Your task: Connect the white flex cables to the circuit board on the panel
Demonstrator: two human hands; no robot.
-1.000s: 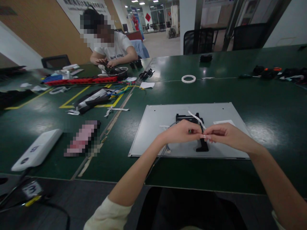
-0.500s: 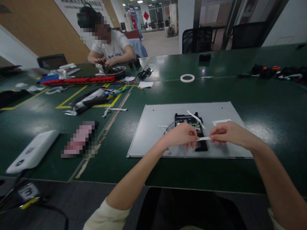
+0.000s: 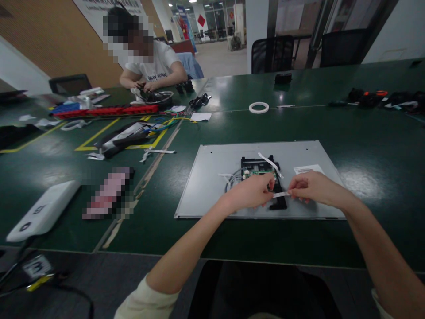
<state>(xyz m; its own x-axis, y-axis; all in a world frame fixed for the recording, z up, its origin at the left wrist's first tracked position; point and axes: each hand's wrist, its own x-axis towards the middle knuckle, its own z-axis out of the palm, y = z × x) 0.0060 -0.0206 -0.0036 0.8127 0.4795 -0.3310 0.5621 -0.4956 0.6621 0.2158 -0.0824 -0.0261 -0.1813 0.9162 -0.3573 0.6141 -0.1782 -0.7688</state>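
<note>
- At nine o'clock on the green table (image 3: 365, 133), a white device (image 3: 43, 212) lay near the front edge, with a blurred pink object (image 3: 108, 192) just beside it toward three o'clock.
- Toward eleven o'clock, a co-worker (image 3: 151, 62) sat at the far side, hands busy over a dark bundle; a long red strip (image 3: 106, 110) and coloured wires (image 3: 166, 123) lay in front of that person.
- At the centre, a grey metal panel (image 3: 212, 186) lay flat, carrying a black bracket (image 3: 277, 199) and a small green circuit board (image 3: 259, 172) near its middle.
- Over the panel's near half, the left hand (image 3: 252, 191) had thumb and forefinger pressed together on one end of a short white tape strip (image 3: 280, 194).
- At three o'clock from it, the right hand (image 3: 308, 188) pinched the other end, so the strip hung taut between the two hands, just above the bracket's lower part.
- At twelve o'clock, well beyond the panel, a white tape roll (image 3: 258, 107) rested flat on the table.
- At two o'clock, dark tools with orange handles (image 3: 372, 96) lay near the far right edge.
</note>
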